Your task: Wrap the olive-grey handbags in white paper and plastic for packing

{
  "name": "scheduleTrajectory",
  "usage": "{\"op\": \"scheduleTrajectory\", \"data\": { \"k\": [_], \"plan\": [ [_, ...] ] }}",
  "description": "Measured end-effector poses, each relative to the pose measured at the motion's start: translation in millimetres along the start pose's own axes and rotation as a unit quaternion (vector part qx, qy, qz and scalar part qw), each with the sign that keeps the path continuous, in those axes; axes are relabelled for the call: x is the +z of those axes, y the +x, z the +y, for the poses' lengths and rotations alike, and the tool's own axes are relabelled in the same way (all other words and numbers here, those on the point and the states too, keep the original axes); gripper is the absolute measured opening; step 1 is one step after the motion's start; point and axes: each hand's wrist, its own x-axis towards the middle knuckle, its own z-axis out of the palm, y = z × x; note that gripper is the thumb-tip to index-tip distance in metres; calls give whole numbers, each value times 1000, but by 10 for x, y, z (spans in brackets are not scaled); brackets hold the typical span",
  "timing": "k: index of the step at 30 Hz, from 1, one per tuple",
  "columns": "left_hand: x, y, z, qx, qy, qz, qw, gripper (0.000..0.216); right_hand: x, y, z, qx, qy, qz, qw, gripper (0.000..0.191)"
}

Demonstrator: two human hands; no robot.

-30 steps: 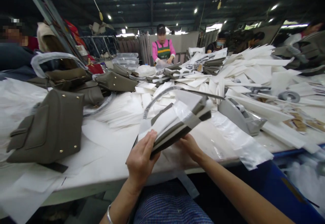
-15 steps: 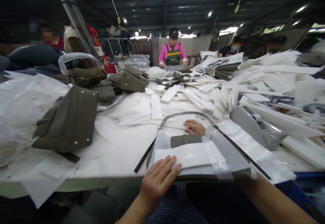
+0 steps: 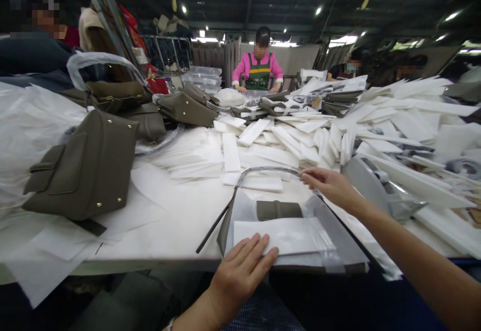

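Observation:
A flat olive-grey handbag [image 3: 280, 210], partly wrapped in white foam and clear film, lies at the table's near edge. My left hand [image 3: 242, 271] rests flat and open on its white foam sheet [image 3: 285, 236], fingers spread. My right hand [image 3: 330, 186] reaches out over the bag's far end, fingers loosely curled at the thin wrapped handle [image 3: 263, 171] that arches beyond the bag. Whether the fingers grip the handle I cannot make out.
A finished olive bag [image 3: 86, 168] stands at the left, more bags [image 3: 184, 108] behind it. Heaps of white foam strips [image 3: 300, 135] cover the table's middle and right. A grey tape dispenser [image 3: 379, 191] sits right of my arm. A person in pink [image 3: 258, 68] works at the far end.
The bag went from being held up in both hands to lying flat on the table. My left hand now presses on it; my right hand has lifted away toward the handle.

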Motion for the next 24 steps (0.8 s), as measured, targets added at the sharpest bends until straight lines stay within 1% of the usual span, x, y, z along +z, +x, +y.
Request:
{"op": "scheduleTrajectory", "data": {
  "k": [1, 2, 3, 4, 6, 7, 9, 11, 14, 16, 20, 24],
  "plan": [
    [-3, 4, -2, 3, -2, -1, 1000, 37, 144, 20, -161, -24, -36, -73, 996, 39],
    [-5, 6, -3, 7, -3, -3, 1000, 36, 311, 44, -298, -34, -80, -127, 988, 36],
    [-7, 4, -2, 13, -2, -5, 1000, 36, 489, 71, -406, -24, -125, -156, 980, 34],
    [-7, -1, 1, 20, -1, -6, 1000, 36, 665, 104, -482, -13, -148, -164, 975, 35],
    [-3, -19, 12, 27, 0, -1, 1000, 36, 972, 182, -547, 17, -172, -160, 972, 39],
    [1, -30, 19, 28, 0, 4, 1000, 35, 1090, 225, -550, 30, -173, -158, 972, 41],
    [15, -54, 32, 27, -1, 12, 1000, 35, 1244, 303, -534, 54, -171, -165, 970, 38],
    [30, -75, 37, 27, -2, 16, 1000, 35, 1302, 352, -524, 77, -166, -177, 967, 30],
    [48, -96, 35, 31, -3, 18, 999, 35, 1279, 354, -537, 94, -170, -176, 965, 19],
    [55, -104, 34, 30, -4, 20, 999, 35, 1245, 328, -548, 86, -179, -158, 967, 19],
    [48, -96, 38, 22, -5, 25, 999, 35, 1246, 328, -528, 72, -190, -128, 971, 27],
    [24, -68, 32, 20, -3, 29, 999, 34, 1330, 419, -459, 88, -157, -155, 971, 17]
  ]
}}
